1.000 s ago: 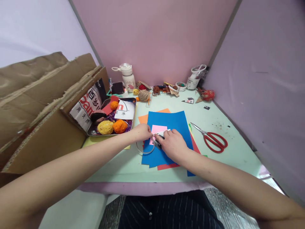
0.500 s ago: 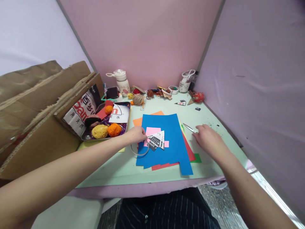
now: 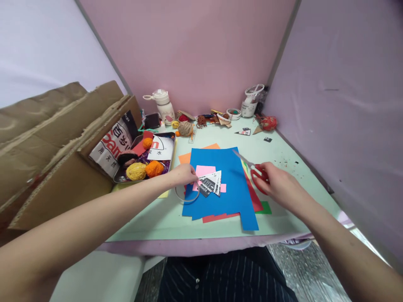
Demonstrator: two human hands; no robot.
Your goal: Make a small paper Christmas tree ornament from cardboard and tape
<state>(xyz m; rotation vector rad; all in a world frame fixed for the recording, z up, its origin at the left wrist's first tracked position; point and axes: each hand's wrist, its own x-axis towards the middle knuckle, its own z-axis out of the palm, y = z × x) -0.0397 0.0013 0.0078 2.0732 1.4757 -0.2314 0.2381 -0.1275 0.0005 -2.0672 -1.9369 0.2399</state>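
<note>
My left hand (image 3: 188, 174) pinches the pointed end of several fanned triangular pieces of printed black-and-white paper (image 3: 210, 184). Just below its fingers is a thin pale ring (image 3: 189, 201); I cannot tell whether the fingers hold it too. Underneath lie pink paper pieces (image 3: 206, 169) on a large blue sheet (image 3: 226, 209). My right hand (image 3: 273, 180) is wrapped round the red handles of a pair of scissors (image 3: 252, 165). The blades point up and left over the right edge of the blue sheet, apart from the printed pieces.
A tray (image 3: 175, 144) of yarn balls and paper stands at the left beside cardboard sheets (image 3: 56, 184). At the back are a white bottle (image 3: 164, 107), a yarn ball (image 3: 185, 128), a tape roll (image 3: 233, 113) and a clear container (image 3: 250, 105). Printed scraps (image 3: 244, 131) lie at the back right.
My right hand has lifted the scissors off the table and moved the blades left over the blue sheet. Their red handles now show. My left hand keeps its pinch; the view has shifted slightly.
</note>
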